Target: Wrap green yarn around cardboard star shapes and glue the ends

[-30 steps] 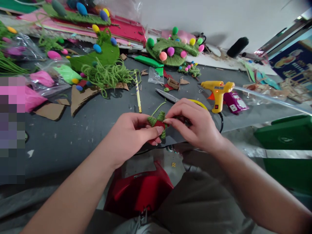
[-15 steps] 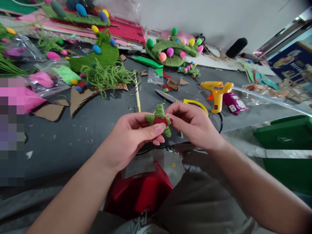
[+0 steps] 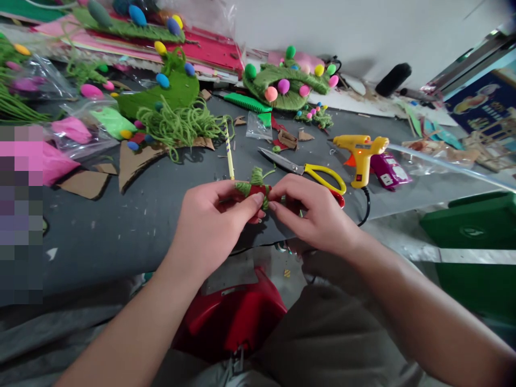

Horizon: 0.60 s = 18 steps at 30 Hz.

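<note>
A small red star shape (image 3: 256,190), its points wrapped in green yarn, is held over the table's front edge. My left hand (image 3: 221,215) pinches it between thumb and fingers from the left. At its right side my right hand (image 3: 310,209) has thumb and index finger closed on its edge, and the fingertips partly cover it. A loose end of green yarn sticks out above the star. Scissors with yellow handles (image 3: 322,177) lie just behind my right hand. Behind my left hand is a striped yellow stick (image 3: 229,153).
Behind the hands are a tangle of green yarn (image 3: 181,126), green decorated pieces (image 3: 282,86) and cardboard scraps (image 3: 135,158). A yellow glue gun (image 3: 360,156) with a lit light stands at right, near a green bin (image 3: 471,226). A red stool (image 3: 234,317) is below.
The star and my left hand have shifted slightly left. My right hand has moved left and turned, its fingertips now lower on the star's right side. More of the scissors shows.
</note>
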Each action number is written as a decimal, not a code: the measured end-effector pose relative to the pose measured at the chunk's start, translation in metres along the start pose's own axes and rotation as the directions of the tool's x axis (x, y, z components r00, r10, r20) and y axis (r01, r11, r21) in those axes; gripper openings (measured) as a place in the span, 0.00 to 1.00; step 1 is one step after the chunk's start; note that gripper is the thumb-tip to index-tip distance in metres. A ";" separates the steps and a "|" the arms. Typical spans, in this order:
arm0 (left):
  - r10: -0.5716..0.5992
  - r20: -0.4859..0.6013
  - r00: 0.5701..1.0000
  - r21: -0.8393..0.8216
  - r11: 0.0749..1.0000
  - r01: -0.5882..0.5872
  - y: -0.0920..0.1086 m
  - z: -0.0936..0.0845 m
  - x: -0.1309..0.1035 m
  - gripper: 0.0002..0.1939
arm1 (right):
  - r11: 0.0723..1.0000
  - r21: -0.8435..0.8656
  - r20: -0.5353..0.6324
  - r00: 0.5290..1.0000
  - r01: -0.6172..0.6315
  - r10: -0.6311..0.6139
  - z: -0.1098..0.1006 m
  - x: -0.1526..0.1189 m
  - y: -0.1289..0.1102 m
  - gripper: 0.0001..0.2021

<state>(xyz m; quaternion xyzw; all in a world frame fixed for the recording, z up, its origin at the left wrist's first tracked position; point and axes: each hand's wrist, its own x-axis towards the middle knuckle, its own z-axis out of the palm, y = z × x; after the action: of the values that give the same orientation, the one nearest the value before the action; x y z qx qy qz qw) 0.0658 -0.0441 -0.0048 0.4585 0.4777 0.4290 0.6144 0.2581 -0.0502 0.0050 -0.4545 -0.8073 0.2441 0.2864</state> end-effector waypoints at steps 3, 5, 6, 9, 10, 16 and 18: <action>0.009 -0.026 1.000 0.141 0.990 -0.005 0.003 0.000 0.000 0.05 | 0.998 -0.049 0.008 0.999 0.042 -0.041 -0.002 -0.001 0.001 0.05; 0.004 0.001 1.000 0.253 0.968 -0.004 0.004 -0.001 0.000 0.06 | 0.993 -0.090 0.021 0.997 0.070 -0.068 -0.003 -0.002 0.001 0.07; 0.007 0.024 1.000 0.313 0.950 -0.014 0.005 -0.001 -0.001 0.06 | 0.991 -0.108 0.036 0.996 0.085 -0.081 -0.003 -0.002 0.001 0.07; 0.013 0.092 0.996 0.426 0.903 -0.051 0.005 -0.003 -0.001 0.06 | 0.983 -0.127 0.099 0.988 0.133 -0.120 -0.005 -0.002 0.002 0.08; -0.001 0.108 0.994 0.433 0.900 -0.046 0.005 -0.003 -0.001 0.06 | 0.981 -0.126 0.109 0.985 0.146 -0.132 -0.006 -0.002 0.002 0.08; -0.160 0.227 0.961 0.346 0.935 0.075 0.005 -0.010 0.002 0.08 | 0.992 -0.034 0.043 0.992 0.118 -0.117 -0.014 0.001 0.001 0.03; -0.183 0.263 0.947 0.334 0.938 0.089 0.005 -0.012 0.002 0.08 | 0.998 0.007 0.044 0.998 0.055 -0.055 -0.019 0.001 0.001 0.02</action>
<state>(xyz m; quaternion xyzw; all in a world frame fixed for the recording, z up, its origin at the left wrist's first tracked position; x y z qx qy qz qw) 0.0542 -0.0393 -0.0016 0.5748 0.4761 0.2305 0.6243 0.2715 -0.0458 0.0182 -0.4257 -0.8250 0.2484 0.2765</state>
